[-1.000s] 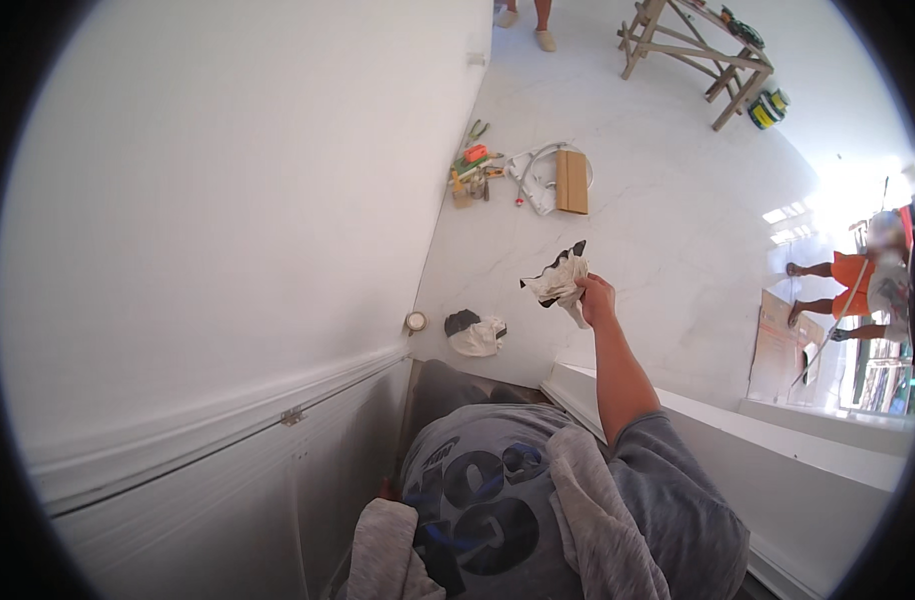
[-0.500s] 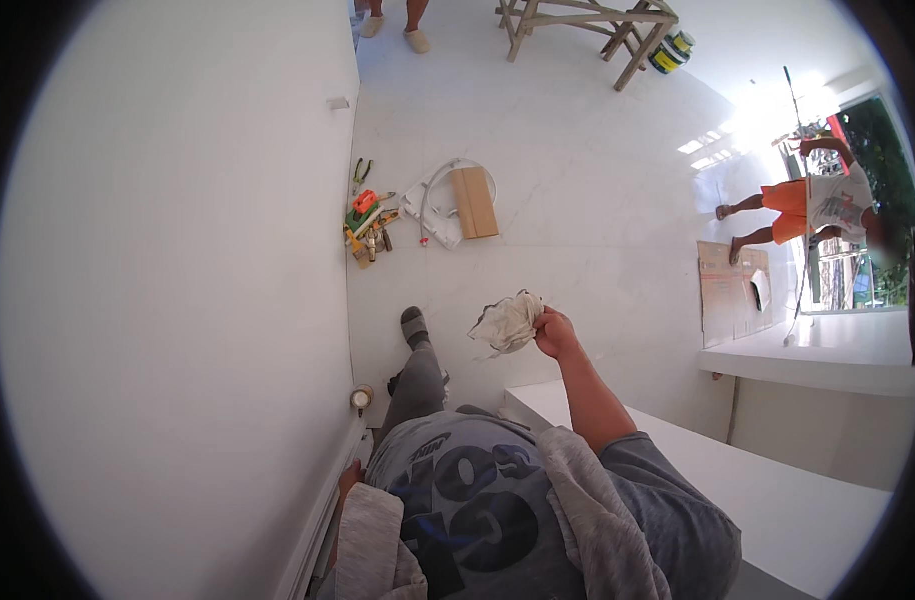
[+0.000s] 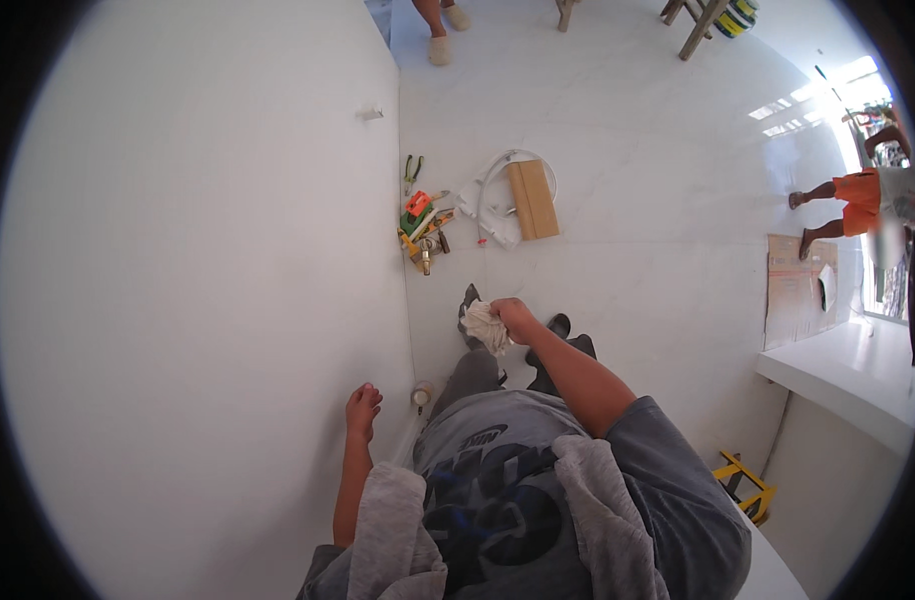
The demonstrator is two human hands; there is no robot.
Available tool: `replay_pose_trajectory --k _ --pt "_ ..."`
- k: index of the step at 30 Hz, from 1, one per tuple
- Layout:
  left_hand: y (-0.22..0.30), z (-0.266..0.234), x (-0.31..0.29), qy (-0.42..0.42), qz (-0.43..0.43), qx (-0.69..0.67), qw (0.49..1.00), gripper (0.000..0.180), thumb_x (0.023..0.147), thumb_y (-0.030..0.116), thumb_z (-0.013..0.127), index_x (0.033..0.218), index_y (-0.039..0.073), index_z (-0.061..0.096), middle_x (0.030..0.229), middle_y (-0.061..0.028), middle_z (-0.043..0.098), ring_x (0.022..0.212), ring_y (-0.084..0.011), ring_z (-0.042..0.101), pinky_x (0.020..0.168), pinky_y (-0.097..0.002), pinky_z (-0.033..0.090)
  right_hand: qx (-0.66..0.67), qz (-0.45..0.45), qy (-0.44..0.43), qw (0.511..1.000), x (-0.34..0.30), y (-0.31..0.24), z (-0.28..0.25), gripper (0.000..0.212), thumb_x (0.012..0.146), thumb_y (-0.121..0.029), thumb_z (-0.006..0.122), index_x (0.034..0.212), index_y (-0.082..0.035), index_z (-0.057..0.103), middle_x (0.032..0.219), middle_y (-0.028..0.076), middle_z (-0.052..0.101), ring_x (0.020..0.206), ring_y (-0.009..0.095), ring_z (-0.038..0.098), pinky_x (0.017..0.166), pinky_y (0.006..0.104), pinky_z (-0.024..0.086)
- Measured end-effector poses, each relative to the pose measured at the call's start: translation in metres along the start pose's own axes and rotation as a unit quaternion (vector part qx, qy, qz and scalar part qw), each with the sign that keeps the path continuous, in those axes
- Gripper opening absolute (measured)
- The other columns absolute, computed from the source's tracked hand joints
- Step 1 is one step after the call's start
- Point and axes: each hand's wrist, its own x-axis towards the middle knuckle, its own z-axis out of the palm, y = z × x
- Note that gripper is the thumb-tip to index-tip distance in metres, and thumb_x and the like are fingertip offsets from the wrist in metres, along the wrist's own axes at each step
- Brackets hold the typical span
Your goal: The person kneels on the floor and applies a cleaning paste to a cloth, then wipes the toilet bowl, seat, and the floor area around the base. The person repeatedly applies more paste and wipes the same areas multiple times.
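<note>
A crumpled off-white rag [image 3: 487, 327] is bunched in my right hand [image 3: 516, 319], whose fingers are closed on it. The rag hangs in front of my body, over my lower leg and foot. Beside the white wall [image 3: 208, 260], my left hand [image 3: 364, 408] is raised with its fingers loosely curled and apart, and nothing shows in it. Below and to the right of that hand, a small round container [image 3: 422, 394] stands low by the wall, near my leg.
Along the wall base lie pliers [image 3: 412, 174] and a pile of hand tools [image 3: 423, 225]. A brown cardboard box [image 3: 534, 200] rests by a coiled white hose [image 3: 485, 190]. A person in orange shorts [image 3: 858, 200] stands right, near flattened cardboard [image 3: 796, 285]. Another person's feet [image 3: 440, 48] show ahead.
My right hand has drawn the rag in toward my body. My left hand has risen from low by the wall into plain view. I have turned, and a yellow-framed object now shows lower right.
</note>
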Motion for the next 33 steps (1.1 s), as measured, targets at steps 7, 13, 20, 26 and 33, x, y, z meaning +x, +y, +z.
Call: replay_pose_trajectory --k 7,13,20,26,33 --pt "-0.028 0.039 -0.055 0.114 -0.103 -0.01 0.988 0.063 0.101 0.045 0.06 0.143 0.001 0.047 0.133 -0.016 0.061 0.117 -0.0277 0.062 0.097 -0.0436 0.049 -0.295 -0.086 -0.133 0.942 0.022 -0.06 0.04 0.02 0.083 -0.016 0.058 0.09 -0.003 0.072 0.087 0.011 0.07 0.086 0.023 0.065 0.081 0.0384 0.051" --pt "-0.075 0.152 -0.128 0.161 -0.222 -0.014 0.962 0.06 0.097 0.044 0.065 0.139 0.003 0.052 0.119 -0.0119 0.065 0.104 -0.0243 0.066 0.086 -0.0414 0.052 -0.629 -0.173 -0.075 0.754 0.01 -0.162 -0.131 0.03 0.08 -0.013 0.057 0.103 -0.008 0.076 0.105 0.017 0.073 0.103 0.035 0.069 0.097 0.0419 0.053" --pt "-0.08 0.334 -0.083 -0.115 -0.144 -0.042 0.982 0.049 0.097 0.034 0.066 0.134 0.002 0.061 0.114 -0.0133 0.068 0.099 -0.0256 0.066 0.089 -0.0402 0.051 -0.488 -0.043 0.316 0.813 -0.097 -0.337 -0.513 0.029 0.076 -0.014 0.068 0.1 -0.002 0.076 0.101 0.019 0.075 0.096 0.032 0.072 0.088 0.0397 0.057" --pt "0.142 0.504 -0.011 -0.064 0.032 0.232 0.97 0.031 0.094 0.025 0.072 0.113 0.001 0.074 0.093 -0.008 0.072 0.082 -0.0161 0.066 0.072 -0.0301 0.052 -0.064 -0.121 0.388 0.911 -0.177 -0.391 -0.672 0.029 0.089 -0.008 0.067 0.117 0.001 0.067 0.095 0.009 0.071 0.08 0.017 0.069 0.066 0.0316 0.055" --pt "0.334 0.694 0.086 -0.086 0.033 0.274 0.957 0.032 0.085 0.027 0.081 0.101 0.001 0.073 0.086 -0.006 0.069 0.066 -0.0124 0.058 0.058 -0.0298 0.045 -0.383 0.041 0.397 0.833 -0.194 -0.271 -0.763 0.029 0.081 -0.023 0.073 0.104 -0.007 0.078 0.096 0.016 0.076 0.092 0.028 0.074 0.084 0.0353 0.059"
